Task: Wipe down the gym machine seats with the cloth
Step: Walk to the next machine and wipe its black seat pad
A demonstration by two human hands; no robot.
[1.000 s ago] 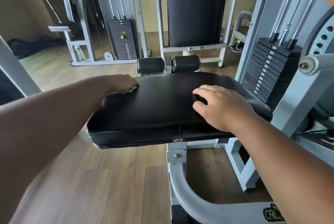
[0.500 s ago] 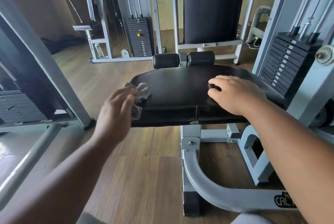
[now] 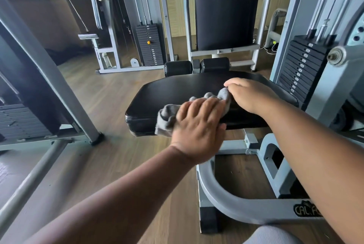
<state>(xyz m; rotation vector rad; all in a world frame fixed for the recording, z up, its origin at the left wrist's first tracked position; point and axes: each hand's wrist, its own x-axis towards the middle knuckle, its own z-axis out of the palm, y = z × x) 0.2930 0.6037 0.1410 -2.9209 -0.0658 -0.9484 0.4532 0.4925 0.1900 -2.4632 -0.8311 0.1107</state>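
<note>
A black padded seat (image 3: 177, 90) of a grey gym machine lies flat in front of me. A crumpled grey cloth (image 3: 167, 117) rests on the seat's near edge and hangs a little over it. My left hand (image 3: 199, 129) presses flat on the cloth with its fingers spread. My right hand (image 3: 250, 94) rests on the seat's right part, its fingertips pinching the cloth's far right end (image 3: 224, 95).
Two black roller pads (image 3: 178, 68) sit behind the seat, with a tall black back pad (image 3: 226, 11) beyond. A weight stack (image 3: 301, 66) stands right of the seat. The machine's grey base frame (image 3: 236, 200) curves on the wooden floor. Another machine's slanted grey frame (image 3: 51, 78) is at left.
My left hand has slid the cloth from the seat's left corner rightward along the near edge. My right hand now pinches the cloth's end. The view has shifted slightly.
</note>
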